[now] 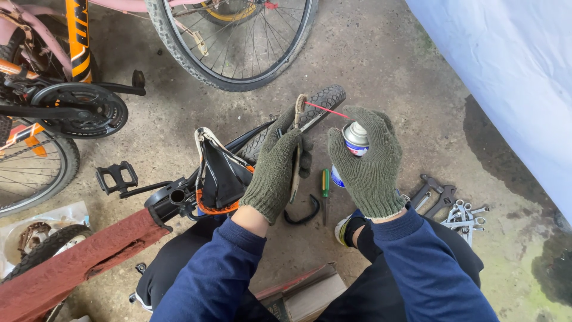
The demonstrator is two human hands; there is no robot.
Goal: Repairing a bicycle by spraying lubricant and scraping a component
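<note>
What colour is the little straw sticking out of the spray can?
Red. The thin straw on the spray can in the right hand shows clearly in the head view.

Knitted matt cloth on both gloves point(369, 161); glossy metal on spray can point(355, 138). Rough, gritty concrete floor point(387, 59). Shiny steel wrenches point(462, 213), rusted red beam point(83, 256).

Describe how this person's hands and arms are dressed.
Both the left hand and the right hand wear knitted work gloves in a grey-green, olive tone with ribbed cuffs. Long dark blue sleeves cover both arms to the wrists. The fabric looks soft, like a sweatshirt. No markings show.
</note>
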